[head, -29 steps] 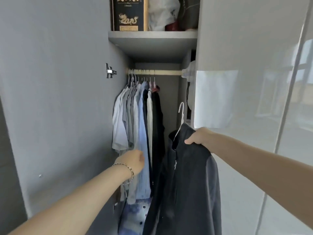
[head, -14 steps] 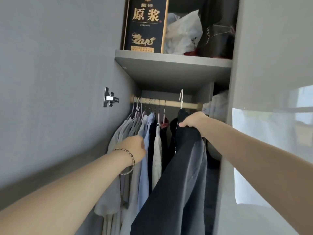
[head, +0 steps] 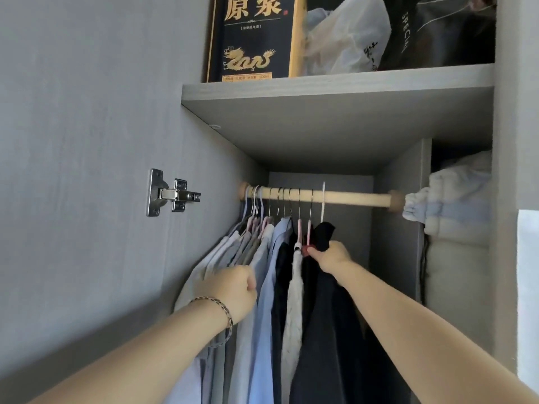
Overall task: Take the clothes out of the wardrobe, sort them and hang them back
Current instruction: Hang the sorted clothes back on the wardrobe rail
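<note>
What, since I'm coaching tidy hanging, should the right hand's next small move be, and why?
Probably let go of the dark jacket: its white hanger hook appears to sit over the wooden rod, while the right hand grips its collar and the left hand holds the pale shirts aside.

Grey wood-grain wardrobe panel (head: 87,126) fills the L side, w/ a silver metal hinge (head: 172,193) screwed onto it. Up top, a flat grey shelf (head: 335,83) carries a black-and-gold box w/ dragon print (head: 253,39), a white plastic bag (head: 347,39) & a dark bag (head: 437,30). Under the shelf a pale wooden rod (head: 350,197) runs across to a grey upright divider (head: 399,243). R of that sits pale folded bedding (head: 458,199). Far R, a glossy door edge (head: 528,287) reflects bright light.
</note>
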Tool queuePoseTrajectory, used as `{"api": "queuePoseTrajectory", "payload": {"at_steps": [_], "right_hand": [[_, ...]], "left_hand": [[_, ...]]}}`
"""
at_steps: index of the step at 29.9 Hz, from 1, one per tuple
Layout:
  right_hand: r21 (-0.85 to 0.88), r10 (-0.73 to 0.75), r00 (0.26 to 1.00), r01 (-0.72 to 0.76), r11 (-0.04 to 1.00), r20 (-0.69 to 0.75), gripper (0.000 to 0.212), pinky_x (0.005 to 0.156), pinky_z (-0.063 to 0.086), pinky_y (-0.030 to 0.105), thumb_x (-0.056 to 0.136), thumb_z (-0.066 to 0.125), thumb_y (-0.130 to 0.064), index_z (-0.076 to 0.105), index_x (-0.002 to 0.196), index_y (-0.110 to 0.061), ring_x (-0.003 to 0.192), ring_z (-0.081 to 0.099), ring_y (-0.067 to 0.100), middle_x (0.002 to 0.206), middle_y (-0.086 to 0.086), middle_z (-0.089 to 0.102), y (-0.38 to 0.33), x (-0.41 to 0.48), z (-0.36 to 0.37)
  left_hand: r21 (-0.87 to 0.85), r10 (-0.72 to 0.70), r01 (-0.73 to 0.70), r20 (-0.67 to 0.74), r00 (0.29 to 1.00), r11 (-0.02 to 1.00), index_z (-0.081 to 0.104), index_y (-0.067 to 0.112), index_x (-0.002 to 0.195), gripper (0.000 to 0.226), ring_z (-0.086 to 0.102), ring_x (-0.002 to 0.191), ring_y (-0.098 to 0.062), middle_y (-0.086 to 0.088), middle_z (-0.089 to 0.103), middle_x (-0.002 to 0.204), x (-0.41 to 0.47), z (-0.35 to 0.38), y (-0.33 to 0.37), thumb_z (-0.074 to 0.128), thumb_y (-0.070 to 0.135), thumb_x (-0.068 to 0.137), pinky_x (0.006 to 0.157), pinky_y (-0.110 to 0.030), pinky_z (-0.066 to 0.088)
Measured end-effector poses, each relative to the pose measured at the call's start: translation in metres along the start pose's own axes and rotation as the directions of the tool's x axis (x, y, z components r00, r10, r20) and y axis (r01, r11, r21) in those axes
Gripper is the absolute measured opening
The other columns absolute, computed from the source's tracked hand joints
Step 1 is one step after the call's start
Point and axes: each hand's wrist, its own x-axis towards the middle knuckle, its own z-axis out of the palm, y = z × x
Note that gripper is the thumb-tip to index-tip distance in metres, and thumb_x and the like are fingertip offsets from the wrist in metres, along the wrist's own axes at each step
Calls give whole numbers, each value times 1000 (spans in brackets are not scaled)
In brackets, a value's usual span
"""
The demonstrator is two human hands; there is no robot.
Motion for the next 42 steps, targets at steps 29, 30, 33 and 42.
{"api": "queuePoseTrajectory", "payload": {"at_steps": [29, 30, 33, 42], "right_hand": [[-431, 714, 700, -636, 640, 26, 32, 55, 43, 18, 91, 41, -11, 62, 111, 3, 56, 52, 8, 89, 10, 70, 203, -551, -142], [-444, 761, 649, -675, 589, 22, 33, 57, 42, 16, 93, 39, -11, 61, 113, 4, 58, 52, 10, 97, 12, 70, 211, -587, -153], [-408, 860, 510, -792, 455, -31, 34, 61, 41, 14, 96, 38, -13, 57, 118, 4, 62, 54, 11, 101, 11, 68, 230, -694, -183], [-123, 945, 107, -990, 72, -308, 27, 65, 47, 26, 89, 40, -9, 65, 84, -4, 61, 55, 19, 66, 3, 62, 260, -1009, -273]], "left_hand": [[-478, 736, -589, 587, 338, 652, 50, 20, 68, 18, 66, 90, -25, -5, 69, 96, -344, 108, 227, 46, 18, 85, 80, -30, 50], [-511, 766, -614, 587, 262, 601, 50, 19, 68, 18, 66, 92, -27, -8, 69, 97, -375, 108, 243, 47, 19, 86, 80, -30, 50], [-595, 830, -671, 556, 54, 442, 61, 15, 80, 16, 65, 94, -28, -12, 69, 97, -469, 101, 291, 48, 20, 87, 78, -29, 48], [-729, 856, -684, 373, -356, 33, 63, 18, 94, 18, 61, 98, -25, -3, 66, 107, -761, 60, 423, 46, 21, 88, 80, -29, 47]]}}
